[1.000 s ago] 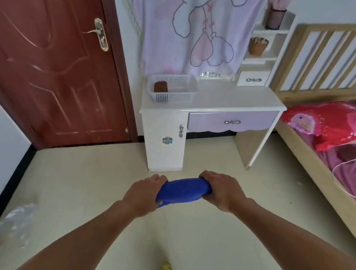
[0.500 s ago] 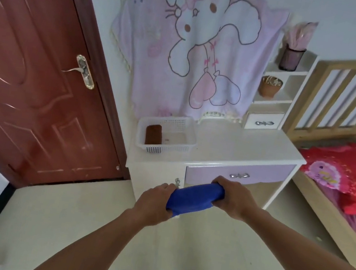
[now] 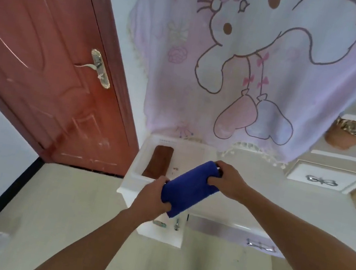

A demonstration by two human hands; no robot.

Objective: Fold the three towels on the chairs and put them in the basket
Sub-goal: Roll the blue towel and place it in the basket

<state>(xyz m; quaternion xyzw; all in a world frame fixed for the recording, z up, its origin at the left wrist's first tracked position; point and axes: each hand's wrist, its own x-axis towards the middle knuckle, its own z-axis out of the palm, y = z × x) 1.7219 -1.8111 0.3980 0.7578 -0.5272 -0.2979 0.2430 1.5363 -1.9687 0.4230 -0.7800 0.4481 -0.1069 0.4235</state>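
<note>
A folded blue towel [image 3: 189,189] hangs in the air between both hands, just over the near rim of a white basket [image 3: 143,152] on the desk. My left hand [image 3: 152,197] grips its near lower end. My right hand [image 3: 227,180] grips its far upper end. Inside the basket, along its left side, lies a folded brown towel [image 3: 159,163]. The right part of the basket is hidden behind the blue towel and my right hand.
The basket stands on a white desk [image 3: 290,205] with a lilac drawer [image 3: 226,233]. A pink cartoon blanket [image 3: 254,65] hangs on the wall behind. A red-brown door [image 3: 44,53] is to the left. Small shelves with a brown pot [image 3: 347,136] are at right.
I have stepped up to the desk. Both hands carried the blue towel forward and up, from in front of the drawer to over the basket's near rim.
</note>
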